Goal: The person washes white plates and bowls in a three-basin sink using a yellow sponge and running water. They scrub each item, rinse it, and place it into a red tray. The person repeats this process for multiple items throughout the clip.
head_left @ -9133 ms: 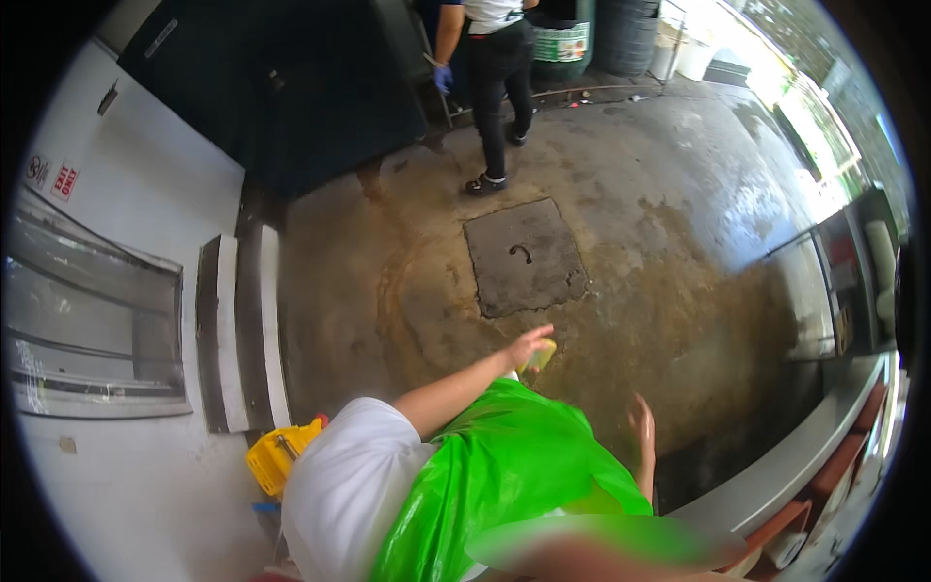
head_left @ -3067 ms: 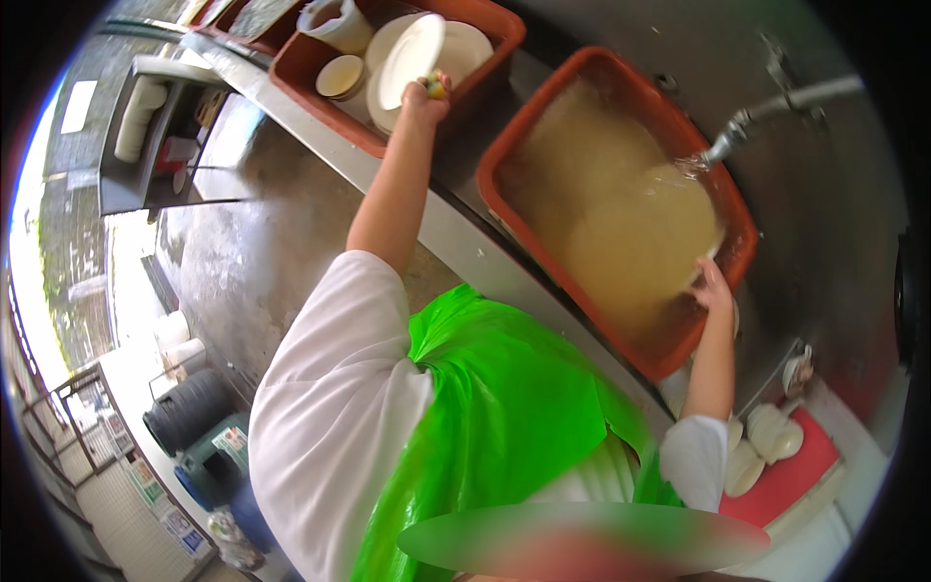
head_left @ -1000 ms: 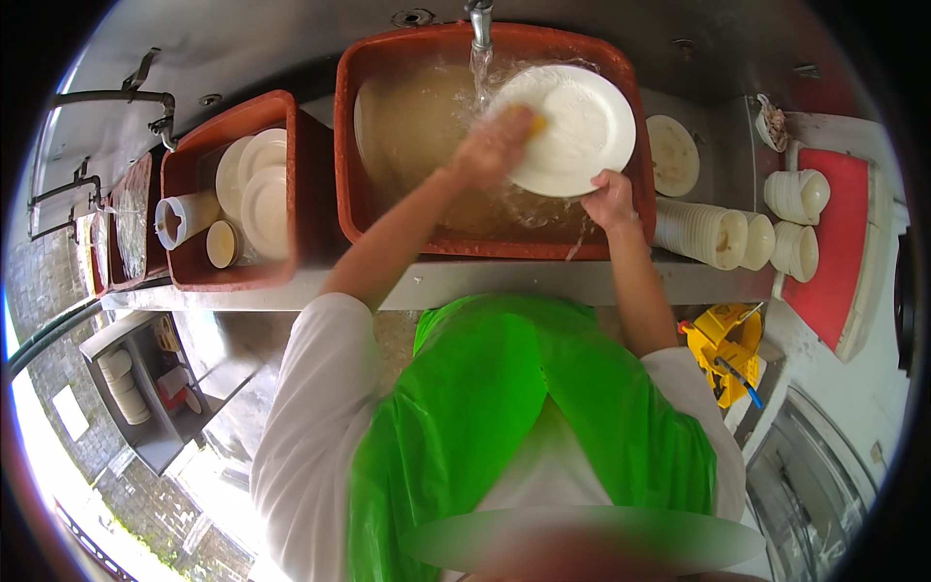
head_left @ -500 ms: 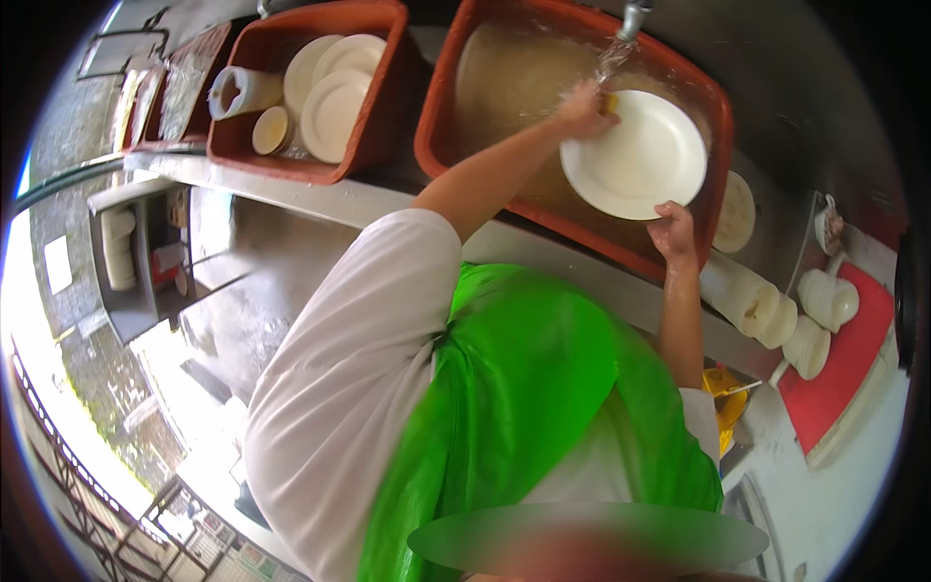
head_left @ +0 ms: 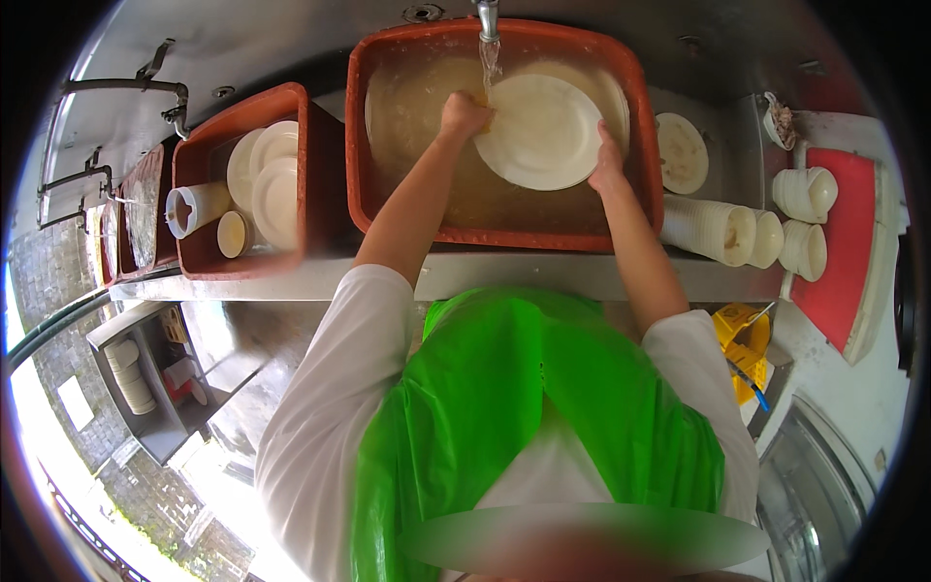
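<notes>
Plate in work: a round white plate with a smooth glossy face and plain raised rim [head_left: 540,136], tilted over the water in the big tub, just below and right of the stream.
Left hand: the left hand [head_left: 465,113] was curled nearly closed at the plate's left edge, around a small yellow pad [head_left: 487,118]; pad mostly hidden, texture couldn't be told.
Right hand: the right hand [head_left: 607,160] was partly closed, pinching the plate's right rim, fingers extended along it.
Big tub: orange-brown plastic, rectangular, rounded corners, thick lip [head_left: 357,126]; held cloudy tan water [head_left: 417,184], pale curved rims showing through it.
Tap: shiny metal spout [head_left: 488,21], clear water running down into the big tub.
Small tub: orange-brown plastic, deep, straight-walled [head_left: 324,184], stood left of the big tub; inside were overlapping flat white plates [head_left: 276,199], a translucent plastic pitcher on its side [head_left: 199,208] and a small cream bowl [head_left: 234,235].
Right side: a round soiled plate [head_left: 682,153] lay beside the big tub; below it, a nested row of white bowls [head_left: 703,230] on its side.
Red board: flat, matte [head_left: 844,281], white bowl stacks near its left edge.
Desk: brushed-steel desk [head_left: 320,283], long straight front edge.
Apron: wrinkled, shiny green plastic [head_left: 543,378].
</notes>
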The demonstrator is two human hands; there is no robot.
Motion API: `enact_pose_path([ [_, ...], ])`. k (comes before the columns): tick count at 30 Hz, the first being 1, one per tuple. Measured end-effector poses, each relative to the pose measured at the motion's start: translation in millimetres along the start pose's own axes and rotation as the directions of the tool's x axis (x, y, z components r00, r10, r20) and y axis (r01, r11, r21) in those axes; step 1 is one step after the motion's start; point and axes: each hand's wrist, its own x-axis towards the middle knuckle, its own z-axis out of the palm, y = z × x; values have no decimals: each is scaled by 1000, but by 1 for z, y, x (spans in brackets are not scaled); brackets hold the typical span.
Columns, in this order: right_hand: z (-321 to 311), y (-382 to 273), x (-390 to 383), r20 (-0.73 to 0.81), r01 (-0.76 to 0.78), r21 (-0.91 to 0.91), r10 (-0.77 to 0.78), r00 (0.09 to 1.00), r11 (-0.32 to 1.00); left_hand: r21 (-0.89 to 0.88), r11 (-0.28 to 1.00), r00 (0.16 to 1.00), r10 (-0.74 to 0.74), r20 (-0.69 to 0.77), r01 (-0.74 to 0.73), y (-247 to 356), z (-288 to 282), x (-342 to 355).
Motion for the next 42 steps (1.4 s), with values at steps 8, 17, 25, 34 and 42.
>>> enact_pose_path([
  [8,-9,10,6,94,-49,10,48,994,999,145,989,999,37,38,-42,-15,-12,8],
  [17,3,18,-25,161,451,-830,-633,757,328,-87,967,961,223,-165,-239,39,-67,-92],
  [25,60,-26,-130,379,-15,331,-118,918,943,-187,503,521,851,-60,-844,113,-31,-193],
  [34,40,-44,-139,304,131,414,-273,913,901,173,604,613,790,-3,-778,89,18,-147],
  [42,88,32,-96,506,-245,288,71,860,926,28,801,782,591,-197,-598,76,27,-40],
])
